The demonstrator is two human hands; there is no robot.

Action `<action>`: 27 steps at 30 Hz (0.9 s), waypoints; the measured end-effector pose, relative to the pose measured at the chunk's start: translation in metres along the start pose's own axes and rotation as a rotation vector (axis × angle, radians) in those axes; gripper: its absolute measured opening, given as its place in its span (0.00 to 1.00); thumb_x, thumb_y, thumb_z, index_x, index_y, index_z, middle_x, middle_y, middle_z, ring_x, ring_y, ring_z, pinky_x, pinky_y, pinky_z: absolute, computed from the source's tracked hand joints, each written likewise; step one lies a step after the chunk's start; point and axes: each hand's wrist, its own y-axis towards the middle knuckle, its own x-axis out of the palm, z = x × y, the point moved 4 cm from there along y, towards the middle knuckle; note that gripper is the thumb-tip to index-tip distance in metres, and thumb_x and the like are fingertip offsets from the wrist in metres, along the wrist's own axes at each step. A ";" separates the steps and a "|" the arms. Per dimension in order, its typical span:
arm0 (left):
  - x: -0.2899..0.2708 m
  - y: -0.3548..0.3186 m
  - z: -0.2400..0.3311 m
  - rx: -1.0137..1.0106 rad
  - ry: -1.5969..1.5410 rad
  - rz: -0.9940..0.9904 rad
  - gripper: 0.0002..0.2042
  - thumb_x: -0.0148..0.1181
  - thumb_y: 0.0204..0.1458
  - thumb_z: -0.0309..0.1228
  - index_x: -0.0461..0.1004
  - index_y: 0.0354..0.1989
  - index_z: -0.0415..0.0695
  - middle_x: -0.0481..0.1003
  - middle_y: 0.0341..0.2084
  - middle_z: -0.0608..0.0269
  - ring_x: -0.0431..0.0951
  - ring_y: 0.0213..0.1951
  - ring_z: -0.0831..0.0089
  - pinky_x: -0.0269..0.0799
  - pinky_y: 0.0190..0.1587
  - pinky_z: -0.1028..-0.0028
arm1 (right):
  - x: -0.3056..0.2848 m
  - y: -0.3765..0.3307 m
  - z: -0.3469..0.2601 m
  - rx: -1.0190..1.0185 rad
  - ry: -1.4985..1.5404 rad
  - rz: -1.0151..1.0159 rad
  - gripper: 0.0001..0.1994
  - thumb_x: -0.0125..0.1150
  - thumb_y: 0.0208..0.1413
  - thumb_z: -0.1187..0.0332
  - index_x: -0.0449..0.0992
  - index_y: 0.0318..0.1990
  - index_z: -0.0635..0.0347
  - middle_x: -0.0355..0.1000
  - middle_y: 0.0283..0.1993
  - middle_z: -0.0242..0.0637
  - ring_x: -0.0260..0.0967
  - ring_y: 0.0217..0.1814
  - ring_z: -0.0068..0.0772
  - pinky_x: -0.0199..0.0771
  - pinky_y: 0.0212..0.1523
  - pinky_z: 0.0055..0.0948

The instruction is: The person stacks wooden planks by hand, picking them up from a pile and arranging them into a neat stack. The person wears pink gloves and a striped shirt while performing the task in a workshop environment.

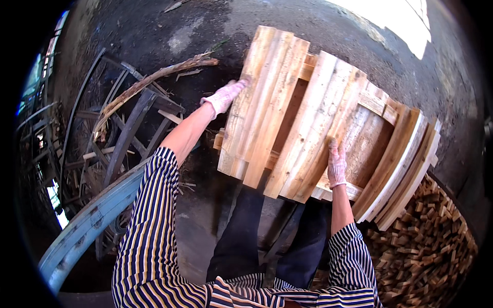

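Pale, unfinished timber pallet (318,118) observed raised off the dark ground (205,226), tilted in front of the person's legs. Left hand (224,96), gloved, closed over the pallet's left edge; right hand (336,164), gloved, pressed flat on a slat near the lower edge, hands well apart. Heap of small wood offcuts (426,246) noted just right of the pallet, scrap timber (128,123) to the left.

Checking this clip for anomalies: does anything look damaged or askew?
The wooden pallet sits tilted, with gaps between its slats. The left hand grips its edge and the right hand presses a slat. Nothing looks broken.
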 end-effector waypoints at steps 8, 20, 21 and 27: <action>0.011 0.021 0.028 -0.162 -0.228 -0.279 0.29 0.54 0.65 0.48 0.66 0.68 0.40 0.69 0.65 0.63 0.63 0.67 0.72 0.55 0.70 0.70 | 0.061 -0.005 -0.014 -0.080 0.043 0.092 0.39 0.62 0.61 0.45 0.63 0.66 0.72 0.73 0.57 0.47 0.69 0.57 0.34 0.67 0.61 0.30; 0.029 0.043 0.035 -0.310 -0.092 -0.001 0.46 0.69 0.54 0.49 0.51 0.73 0.37 0.65 0.66 0.51 0.70 0.62 0.61 0.65 0.65 0.66 | 0.013 -0.008 -0.053 -0.079 -0.254 0.083 0.51 0.64 0.51 0.35 0.55 0.72 0.64 0.65 0.66 0.60 0.63 0.69 0.58 0.64 0.67 0.43; 0.009 0.042 0.033 -0.212 0.136 0.148 0.48 0.72 0.52 0.44 0.48 0.73 0.35 0.65 0.65 0.47 0.72 0.59 0.59 0.69 0.61 0.65 | -0.005 -0.017 -0.080 -0.056 -0.409 0.093 0.50 0.60 0.53 0.35 0.52 0.74 0.60 0.60 0.70 0.59 0.57 0.73 0.55 0.57 0.72 0.45; 0.008 0.023 0.048 -0.340 0.158 0.129 0.40 0.69 0.55 0.42 0.55 0.71 0.36 0.70 0.60 0.49 0.74 0.55 0.61 0.71 0.58 0.63 | -0.211 -0.016 -0.089 0.261 -0.895 0.737 0.42 0.60 0.60 0.46 0.48 0.75 0.55 0.56 0.73 0.51 0.54 0.76 0.53 0.55 0.72 0.54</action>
